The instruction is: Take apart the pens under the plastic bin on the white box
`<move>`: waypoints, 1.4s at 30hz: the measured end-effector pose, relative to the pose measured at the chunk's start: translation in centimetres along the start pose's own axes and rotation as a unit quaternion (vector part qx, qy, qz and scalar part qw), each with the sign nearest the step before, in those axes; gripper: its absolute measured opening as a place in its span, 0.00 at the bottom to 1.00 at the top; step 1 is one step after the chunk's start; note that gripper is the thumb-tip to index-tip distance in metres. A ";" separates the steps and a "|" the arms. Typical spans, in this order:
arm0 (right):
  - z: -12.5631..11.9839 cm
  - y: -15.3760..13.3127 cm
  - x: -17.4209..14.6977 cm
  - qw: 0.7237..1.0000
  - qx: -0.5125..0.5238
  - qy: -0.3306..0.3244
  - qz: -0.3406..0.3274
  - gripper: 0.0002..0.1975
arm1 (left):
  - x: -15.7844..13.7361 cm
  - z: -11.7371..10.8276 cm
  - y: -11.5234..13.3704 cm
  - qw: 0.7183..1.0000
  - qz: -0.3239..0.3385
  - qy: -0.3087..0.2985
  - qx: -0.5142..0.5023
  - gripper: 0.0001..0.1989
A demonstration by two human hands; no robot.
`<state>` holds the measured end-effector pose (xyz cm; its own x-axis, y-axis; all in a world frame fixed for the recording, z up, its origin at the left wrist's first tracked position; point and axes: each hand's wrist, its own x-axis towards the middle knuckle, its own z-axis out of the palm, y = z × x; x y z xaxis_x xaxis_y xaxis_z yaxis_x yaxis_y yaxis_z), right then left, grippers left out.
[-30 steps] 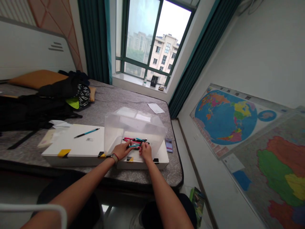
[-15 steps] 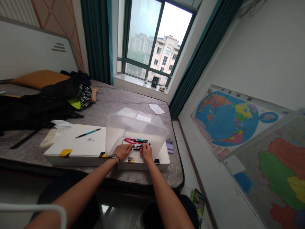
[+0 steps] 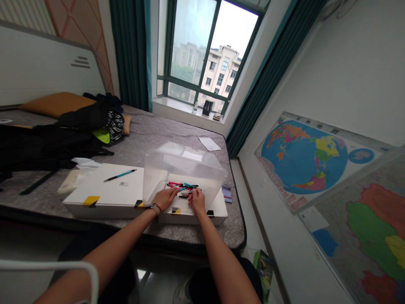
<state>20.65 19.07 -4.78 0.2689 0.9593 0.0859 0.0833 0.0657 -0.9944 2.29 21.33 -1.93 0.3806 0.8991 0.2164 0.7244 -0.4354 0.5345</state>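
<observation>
A loose pile of pens in red, teal, black and white lies inside a clear plastic bin tipped on its side, its open side toward me. My left hand, with a watch on its wrist, reaches in from the left, its fingers pinched on a teal pen. On the right, my right hand is closed at the pile's edge, its fingers curled together; what they hold is too small to make out. A single teal and black pen lies apart on the white box.
The boxes rest on a grey mattress. A phone-like item lies right of the bin, a paper sheet behind it. Black bags and an orange pillow are at left. A white bar crosses the lower left.
The hands have drawn slightly apart: the right has shifted a little to the right, and the teal pen shows at my left fingertips. The view has also shifted slightly.
</observation>
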 end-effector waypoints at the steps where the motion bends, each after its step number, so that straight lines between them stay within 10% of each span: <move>1: 0.0 0.1 0.0 1.000 0.000 -0.002 -0.001 0.14 | 0.0 0.1 -0.1 1.000 -0.011 0.010 -0.004 0.23; 42: 0.4 -1.1 -1.2 0.987 -0.131 0.043 -0.084 0.11 | 0.0 0.0 -0.8 0.987 -0.035 0.107 -0.118 0.19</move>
<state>19.89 17.95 -3.84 0.3097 0.9135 0.2637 0.3748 0.1376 -0.9168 1.70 21.68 -2.37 0.1871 0.9265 0.3264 0.5800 -0.3724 0.7246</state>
